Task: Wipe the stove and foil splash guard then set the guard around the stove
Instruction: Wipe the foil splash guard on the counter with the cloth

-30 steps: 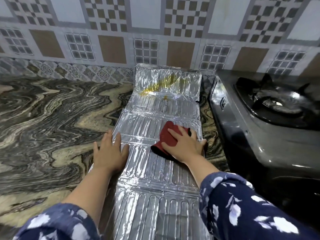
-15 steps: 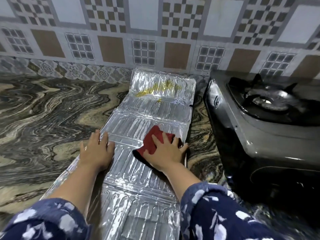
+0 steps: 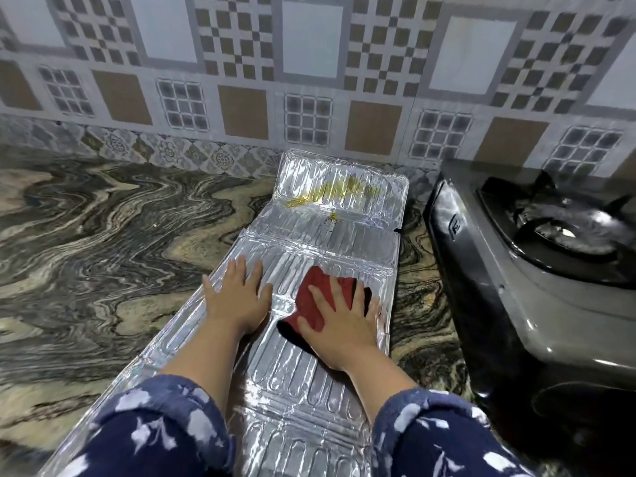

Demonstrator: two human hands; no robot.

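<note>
Two hands lie flat on one foil splash guard (image 3: 309,242), which is spread lengthwise on the marbled countertop (image 3: 103,253), running from the near edge of the view to the tiled wall (image 3: 309,63). The left hand (image 3: 237,301) rests palm down on the guard's left half, fingers straight, a little spread and pointing toward the wall; it grips nothing and simply presses on the foil. The right hand (image 3: 340,325) lies just beside it on the guard's right half, palm down as well, its straight fingers spread over one red cloth (image 3: 316,290) and pressing it against the foil rather than curling round it. The cloth shows beyond the fingertips and to the left of the hand, with a dark fold at its near corner. Both forearms reach forward from two dark blue sleeves (image 3: 155,435) printed with white. The guard is creased into panels, of which at least five can be counted; the farthest one tilts up toward the wall and carries one yellow smear (image 3: 330,196), with a small spot just below it. One stove (image 3: 537,270) stands to the right of the guard, apart from it, with a strip of counter between them, and one burner (image 3: 564,232) with a black pan support is in view on its top.
</note>
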